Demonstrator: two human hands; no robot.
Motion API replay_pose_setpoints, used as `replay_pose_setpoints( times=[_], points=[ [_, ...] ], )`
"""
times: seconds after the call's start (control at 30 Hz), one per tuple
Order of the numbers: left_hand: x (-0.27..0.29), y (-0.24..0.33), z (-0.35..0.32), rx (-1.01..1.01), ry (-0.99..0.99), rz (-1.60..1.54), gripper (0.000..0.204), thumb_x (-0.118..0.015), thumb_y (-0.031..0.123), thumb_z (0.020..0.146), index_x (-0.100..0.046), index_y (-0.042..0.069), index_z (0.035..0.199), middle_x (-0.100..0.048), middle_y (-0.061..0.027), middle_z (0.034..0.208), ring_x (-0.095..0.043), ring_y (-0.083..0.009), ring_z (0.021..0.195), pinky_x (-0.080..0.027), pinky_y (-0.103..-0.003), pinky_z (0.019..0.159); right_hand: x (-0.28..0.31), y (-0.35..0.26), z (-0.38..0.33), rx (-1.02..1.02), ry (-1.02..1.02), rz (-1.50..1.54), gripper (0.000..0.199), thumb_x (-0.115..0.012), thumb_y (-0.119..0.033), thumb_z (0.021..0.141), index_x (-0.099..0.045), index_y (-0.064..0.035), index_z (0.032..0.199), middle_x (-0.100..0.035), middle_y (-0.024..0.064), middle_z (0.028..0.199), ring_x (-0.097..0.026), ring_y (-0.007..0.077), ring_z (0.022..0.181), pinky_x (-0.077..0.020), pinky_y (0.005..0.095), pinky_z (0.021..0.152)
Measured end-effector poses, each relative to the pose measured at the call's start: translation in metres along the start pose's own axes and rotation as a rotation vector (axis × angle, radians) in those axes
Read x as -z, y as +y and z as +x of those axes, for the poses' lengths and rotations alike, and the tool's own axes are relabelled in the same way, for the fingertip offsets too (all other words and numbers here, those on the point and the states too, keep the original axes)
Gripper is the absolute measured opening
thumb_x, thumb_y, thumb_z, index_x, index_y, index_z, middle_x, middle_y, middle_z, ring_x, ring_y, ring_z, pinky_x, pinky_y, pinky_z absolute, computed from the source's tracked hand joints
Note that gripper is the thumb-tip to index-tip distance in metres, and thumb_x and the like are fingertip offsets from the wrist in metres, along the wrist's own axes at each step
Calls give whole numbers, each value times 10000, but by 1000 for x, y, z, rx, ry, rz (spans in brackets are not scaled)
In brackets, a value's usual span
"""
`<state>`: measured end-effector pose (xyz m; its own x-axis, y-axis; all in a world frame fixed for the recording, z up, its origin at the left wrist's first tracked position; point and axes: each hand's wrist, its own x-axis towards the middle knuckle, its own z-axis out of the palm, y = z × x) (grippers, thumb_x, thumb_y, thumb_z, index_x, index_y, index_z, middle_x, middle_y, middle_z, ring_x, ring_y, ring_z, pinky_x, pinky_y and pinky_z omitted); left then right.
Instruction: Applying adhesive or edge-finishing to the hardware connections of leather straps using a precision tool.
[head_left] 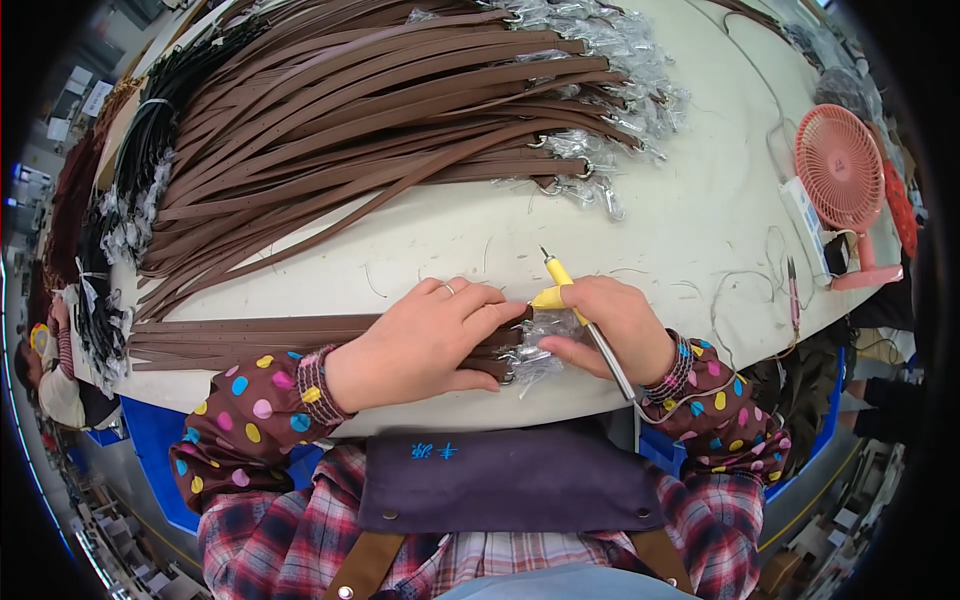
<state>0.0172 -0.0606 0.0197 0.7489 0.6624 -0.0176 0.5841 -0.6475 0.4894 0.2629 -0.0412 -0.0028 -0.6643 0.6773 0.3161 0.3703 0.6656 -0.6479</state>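
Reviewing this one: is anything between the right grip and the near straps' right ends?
Yes, partly. Clear plastic bunches at the ends of the near straps, beside the thumb of the right grip. The left grip also covers part of the straps. The pen tool's tip points away.

Cannot trace the lower brown straps beneath the left hand, toward eight o'clock, nor the pen-like tool behind the right hand's fingers at three. Cannot follow the strap pile, cut off at twelve, nor make out the blurred co-worker near nine.
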Motion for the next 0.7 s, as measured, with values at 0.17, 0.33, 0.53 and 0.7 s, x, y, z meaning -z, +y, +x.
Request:
replay_pose_setpoints(
  times=[0.17, 0.33, 0.53, 0.7],
  points=[
    [29, -42, 34, 7, 359, 93, 412, -719, 213, 763, -561, 71, 1117, -564, -110, 1039, -536, -297, 1003, -445, -368, 838, 4, 12, 8, -67, 121, 15, 292, -715, -123, 760, -598, -53, 1019, -643, 127, 888, -627, 298, 786, -506, 350, 700],
    [36, -79, 53, 123, 547, 361, 233, -656, 113, 796, -581, 53, 1007, -556, -103, 948, -554, -297, 924, -462, -359, 797, 14, 18, 18, -60, 342, 35, 231, -662, -19, 781, -577, -17, 996, -657, 107, 897, -655, 243, 793, -515, 300, 716],
    [41, -47, 25, 123, 555, 351, 130, -631, 74, 813, -605, 59, 940, -582, -82, 902, -593, -282, 794, -489, -337, 663, 37, 26, 17, -150, 456, -40, 216, -600, 0, 849, -547, -18, 1057, -677, 81, 978, -640, 157, 877, -476, 262, 818],
    [49, -36, -15, 119, 371, 204, 137, -638, 65, 808, -602, 77, 939, -576, -55, 865, -593, -255, 712, -488, -326, 594, 33, 40, 26, -75, 539, -101, 239, -657, -31, 795, -582, -35, 1021, -670, 94, 903, -657, 228, 831, -510, 301, 738]
  ],
)
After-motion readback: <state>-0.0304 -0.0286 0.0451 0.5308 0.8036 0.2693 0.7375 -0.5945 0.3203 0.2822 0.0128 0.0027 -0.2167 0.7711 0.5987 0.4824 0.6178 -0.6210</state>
